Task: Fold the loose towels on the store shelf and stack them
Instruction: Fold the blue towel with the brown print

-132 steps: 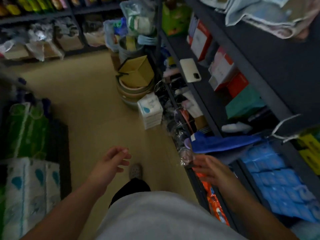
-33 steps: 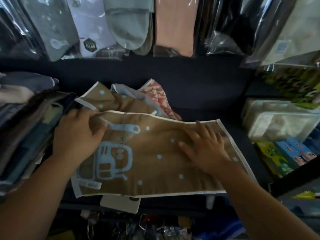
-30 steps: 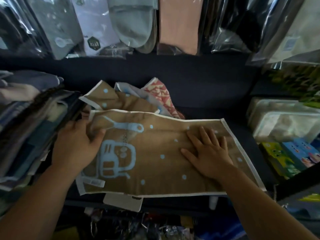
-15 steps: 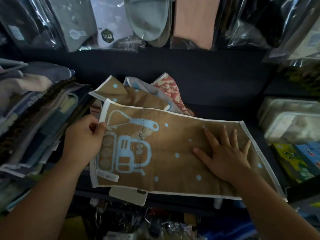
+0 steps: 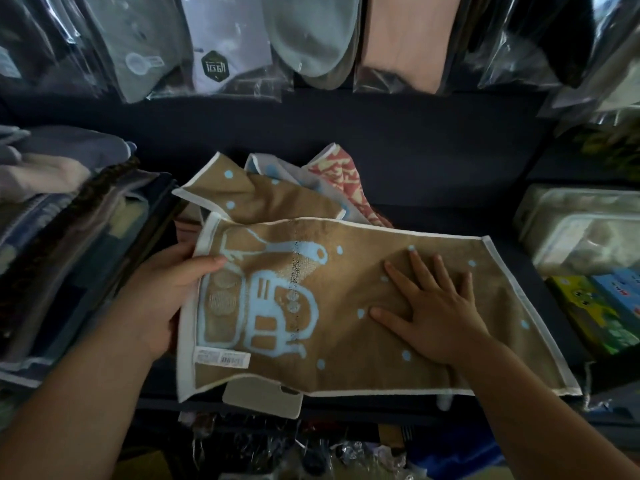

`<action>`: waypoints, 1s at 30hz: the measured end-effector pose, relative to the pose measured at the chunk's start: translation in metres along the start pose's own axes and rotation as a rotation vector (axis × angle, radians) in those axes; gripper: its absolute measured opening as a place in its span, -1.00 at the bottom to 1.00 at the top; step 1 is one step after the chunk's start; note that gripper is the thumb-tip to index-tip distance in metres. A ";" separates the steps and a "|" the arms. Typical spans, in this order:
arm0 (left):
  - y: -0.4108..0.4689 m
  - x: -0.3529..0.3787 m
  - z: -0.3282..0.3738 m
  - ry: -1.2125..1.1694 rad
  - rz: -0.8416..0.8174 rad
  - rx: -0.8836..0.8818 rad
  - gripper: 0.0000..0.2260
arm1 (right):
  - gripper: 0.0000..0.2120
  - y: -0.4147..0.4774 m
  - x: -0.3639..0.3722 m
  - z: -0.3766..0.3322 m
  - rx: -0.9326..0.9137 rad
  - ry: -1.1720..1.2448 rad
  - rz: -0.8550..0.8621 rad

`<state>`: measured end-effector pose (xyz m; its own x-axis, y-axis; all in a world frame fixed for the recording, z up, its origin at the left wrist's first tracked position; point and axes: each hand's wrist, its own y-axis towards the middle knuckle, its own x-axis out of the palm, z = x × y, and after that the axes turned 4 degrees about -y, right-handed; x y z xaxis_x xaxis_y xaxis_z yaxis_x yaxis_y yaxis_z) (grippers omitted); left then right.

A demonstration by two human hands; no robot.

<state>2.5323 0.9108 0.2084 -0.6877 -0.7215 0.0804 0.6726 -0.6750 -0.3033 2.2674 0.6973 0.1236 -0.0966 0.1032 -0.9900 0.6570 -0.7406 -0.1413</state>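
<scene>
A brown towel (image 5: 349, 351) with a light-blue drawing and white border lies spread on the dark shelf (image 5: 433, 188). My left hand (image 5: 162, 289) grips its left edge, thumb on top and fingers underneath, lifting that end a little. Flat on the towel's right half presses my right hand (image 5: 433, 313), fingers spread. Behind it lie loose towels: a second brown dotted towel (image 5: 256, 195), a grey-blue towel (image 5: 277, 171) and a red patterned towel (image 5: 341, 178).
A tall pile of folded towels (image 5: 62, 220) stands at the left. Plastic-wrapped packs (image 5: 585, 233) and colourful boxes (image 5: 606, 306) fill the right. Bagged socks and cloths (image 5: 228, 46) hang above. A phone (image 5: 263, 400) pokes out under the towel's front edge.
My left hand slid from pressing on the towel to gripping its left edge and raised that end. My right hand stayed pressed flat on the right half.
</scene>
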 end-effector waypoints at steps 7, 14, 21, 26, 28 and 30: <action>-0.018 0.025 0.036 -0.047 -0.116 0.112 -0.74 | -0.17 -0.002 -0.006 0.007 -0.043 0.086 -0.045; -0.044 0.126 0.055 -0.009 -0.197 0.274 -0.78 | -0.23 -0.040 -0.012 0.058 0.127 0.266 0.007; -0.020 0.253 0.001 0.233 -0.207 0.319 -0.75 | -0.58 -0.083 -0.017 0.093 0.251 0.898 0.217; -0.002 0.310 -0.050 0.454 -0.280 0.298 -0.69 | -0.76 -0.092 -0.020 0.097 0.261 1.252 0.214; -0.003 0.320 -0.062 0.520 -0.291 0.299 -0.65 | -0.57 -0.089 -0.021 0.101 0.287 1.271 0.198; -0.008 0.323 -0.067 0.514 -0.339 0.243 -0.58 | -0.55 -0.085 -0.024 0.104 0.291 1.219 0.175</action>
<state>2.2869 0.6937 0.1731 -0.8744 -0.3381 -0.3481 0.3973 -0.9107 -0.1135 2.1359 0.6890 0.1596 0.8261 0.4176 -0.3784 0.3880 -0.9084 -0.1555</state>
